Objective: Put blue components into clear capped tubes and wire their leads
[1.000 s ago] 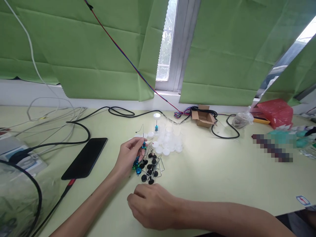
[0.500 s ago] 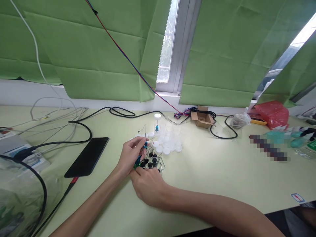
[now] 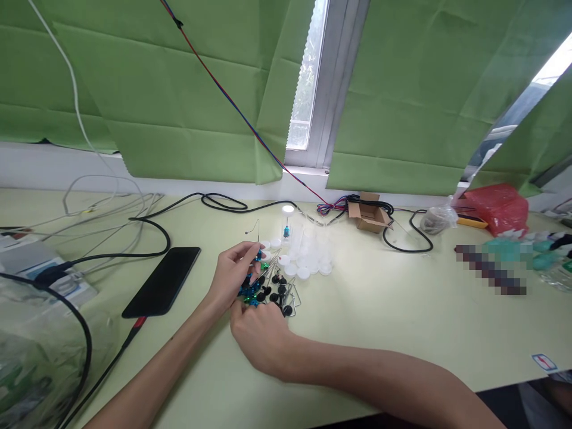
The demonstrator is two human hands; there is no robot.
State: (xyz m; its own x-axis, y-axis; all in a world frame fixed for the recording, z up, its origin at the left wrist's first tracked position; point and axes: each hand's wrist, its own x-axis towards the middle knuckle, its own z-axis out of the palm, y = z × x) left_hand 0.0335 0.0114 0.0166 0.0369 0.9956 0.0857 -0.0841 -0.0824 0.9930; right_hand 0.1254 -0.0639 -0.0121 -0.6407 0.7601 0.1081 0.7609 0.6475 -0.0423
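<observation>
We see the left hand (image 3: pixel 231 271) pinching a small blue part (image 3: pixel 258 255) above the worktop (image 3: pixel 379 316), while the right hand (image 3: pixel 263 336), its grip hidden, has reached the parts pile (image 3: pixel 274 297), bringing both hands there.

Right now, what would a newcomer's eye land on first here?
Probably the left hand near the middle, pinching a small blue piece, with the right hand at the near side of a heap of black-headed parts. Next, perhaps the green blinds across the top, and the red plastic bag at the table's back right.
</observation>
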